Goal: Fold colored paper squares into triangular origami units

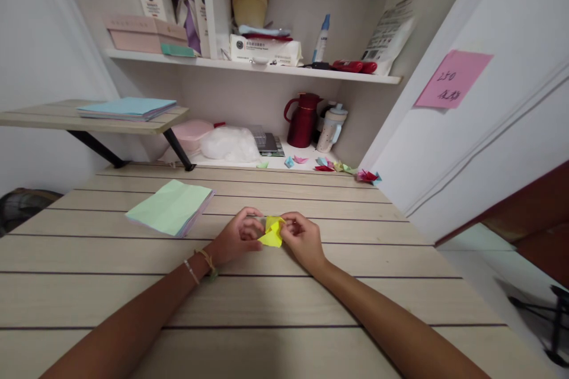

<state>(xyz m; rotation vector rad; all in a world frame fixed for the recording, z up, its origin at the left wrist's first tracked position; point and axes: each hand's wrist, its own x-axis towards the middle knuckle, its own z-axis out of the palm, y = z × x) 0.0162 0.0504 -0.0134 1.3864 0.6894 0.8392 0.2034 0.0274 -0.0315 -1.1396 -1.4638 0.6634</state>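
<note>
A small piece of yellow folding paper (272, 235), partly folded with raised flaps, is between my two hands just above the slatted tabletop. My right hand (306, 241) pinches its right edge between thumb and fingers. On the other side, my left hand (237, 237) is half curled, with a gap between thumb and fingers; the thumb tip is close to the paper's lower left corner. Whether that thumb touches the paper I cannot tell. A stack of pale green paper sheets (173, 207) lies to the left of my left hand.
Small folded paper pieces (324, 164) in several colours line the table's back edge. Behind them stand a dark red jug (304, 121) and a light tumbler (331, 128). A raised shelf (146, 126) on black legs holds blue sheets (128, 108) at left. A pink note (454, 79) hangs at right.
</note>
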